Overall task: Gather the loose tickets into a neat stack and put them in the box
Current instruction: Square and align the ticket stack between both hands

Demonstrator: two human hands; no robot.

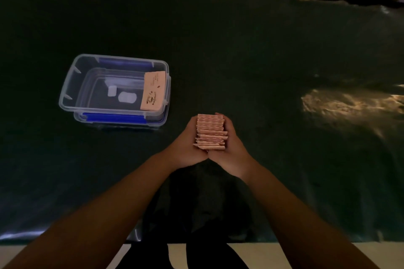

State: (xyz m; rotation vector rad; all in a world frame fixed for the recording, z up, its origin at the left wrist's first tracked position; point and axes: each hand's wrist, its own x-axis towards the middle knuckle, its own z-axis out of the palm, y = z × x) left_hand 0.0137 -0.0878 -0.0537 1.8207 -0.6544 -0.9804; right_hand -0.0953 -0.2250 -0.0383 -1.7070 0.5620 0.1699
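**A:** From the head view, why are the tickets (210, 132) held that way?

**B:** Both hands are pressed together around them. The left hand (185, 144) cups one side and the right hand (232, 148) the other, with the heels of the palms touching below the pile. Squeezing from both sides looks like a way to square the edges, because several tickets jut out unevenly, so the stack isn't neat yet. I can't tell whether it rests on the dark surface (262, 61) or is lifted just above it.

**A:** And the box (113, 90)?

**B:** It's a clear plastic tub with blue clips, open on top, sitting on the surface to the left of the hands and a little farther away. One ticket (153, 91) already leans against its right inner wall.

**A:** Anything in the way?

**B:** Nothing lies between the hands and the box. I see no loose tickets elsewhere on the surface, though the light is dim. My guess is the leaning ticket could catch the stack if it goes in on that side.
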